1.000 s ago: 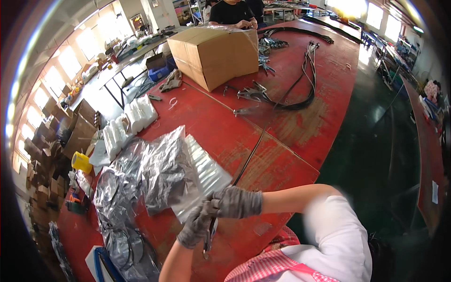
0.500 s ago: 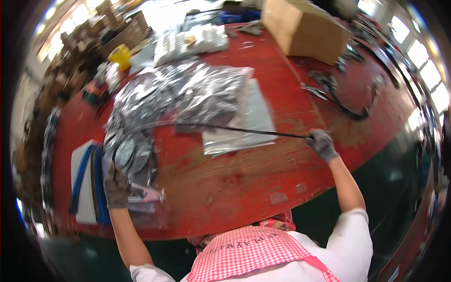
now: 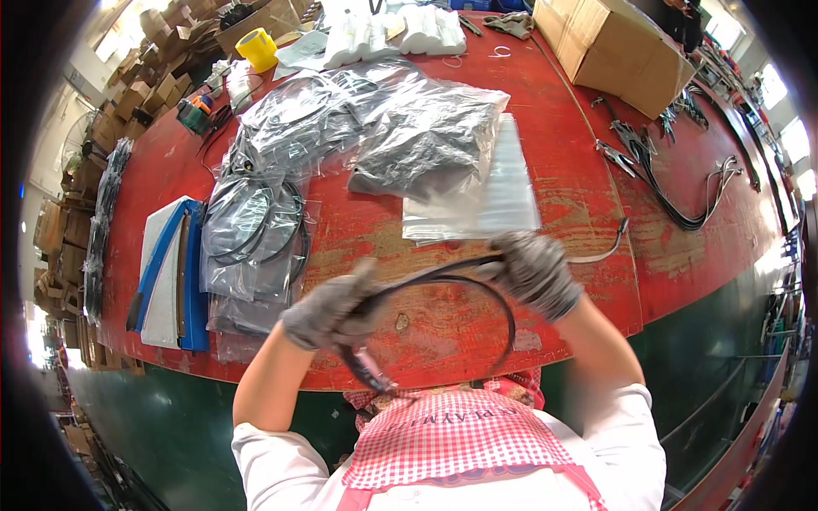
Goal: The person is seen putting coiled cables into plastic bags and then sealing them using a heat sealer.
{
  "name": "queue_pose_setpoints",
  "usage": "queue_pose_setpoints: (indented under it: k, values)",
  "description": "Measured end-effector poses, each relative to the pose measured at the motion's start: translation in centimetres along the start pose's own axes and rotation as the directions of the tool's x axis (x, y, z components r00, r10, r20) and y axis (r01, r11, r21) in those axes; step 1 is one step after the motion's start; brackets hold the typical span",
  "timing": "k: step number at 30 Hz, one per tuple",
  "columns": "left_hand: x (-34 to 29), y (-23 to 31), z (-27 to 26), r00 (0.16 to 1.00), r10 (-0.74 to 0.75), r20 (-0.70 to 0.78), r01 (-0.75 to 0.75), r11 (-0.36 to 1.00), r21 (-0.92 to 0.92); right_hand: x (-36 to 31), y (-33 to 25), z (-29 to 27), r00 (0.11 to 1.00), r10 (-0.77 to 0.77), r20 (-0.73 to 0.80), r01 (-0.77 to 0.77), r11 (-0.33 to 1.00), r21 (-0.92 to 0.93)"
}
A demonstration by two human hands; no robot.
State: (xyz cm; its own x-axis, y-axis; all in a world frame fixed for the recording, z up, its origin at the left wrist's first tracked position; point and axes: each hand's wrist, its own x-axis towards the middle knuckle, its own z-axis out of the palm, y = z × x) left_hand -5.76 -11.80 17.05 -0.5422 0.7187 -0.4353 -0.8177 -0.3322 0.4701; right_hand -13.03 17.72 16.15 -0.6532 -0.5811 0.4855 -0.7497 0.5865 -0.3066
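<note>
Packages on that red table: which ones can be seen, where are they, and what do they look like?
Cardboard box: far right, big, brown.
Clear bags with coiled black cables: heaped mid-table, shiny and crumpled.
Stack of empty flat bags: right of the heap, see-through, rectangular.
White packets: far edge, in a row.
Yellow tape roll: far left, round.

We hold both forearms up and bent inward from the lower edge, elbows out. Our left hand (image 3: 328, 311) is gloved in grey, fingers curled tight in a closed grip. Our right hand (image 3: 537, 272), gloved alike, is clenched too, set slightly higher and farther forward.
</note>
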Motion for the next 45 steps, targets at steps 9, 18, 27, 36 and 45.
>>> queue_pose_setpoints:
  k: [9, 18, 27, 36, 45]
  values:
    - [-5.1, 1.5, -5.0, 0.820, 0.572, -0.018, -0.551, 0.782, -0.292, -11.5, 11.9, 3.8, 0.916, 0.311, 0.252, -0.252, 0.937, -0.241]
    - [5.7, -5.4, 3.5, 0.834, 0.549, -0.046, -0.045, 0.151, 0.987, -11.4, -3.8, 11.1, 0.065, -0.223, 0.973, -0.923, -0.384, -0.027]
    - [7.7, -15.3, 2.0, 0.821, 0.399, 0.409, -0.147, -0.545, 0.825, -14.1, -7.1, 9.9, 0.783, 0.008, 0.622, -0.578, 0.379, 0.723]
    - [7.7, -19.9, -1.4, 0.923, 0.300, 0.243, -0.037, -0.559, 0.828, -13.8, 2.7, 6.8, 0.798, 0.572, 0.191, -0.564, 0.820, -0.100]
    - [1.6, -17.8, -3.6, 0.368, 0.899, -0.236, 0.564, -0.014, 0.826, -10.9, 0.0, 14.2, 0.938, 0.247, 0.246, -0.177, 0.945, -0.275]
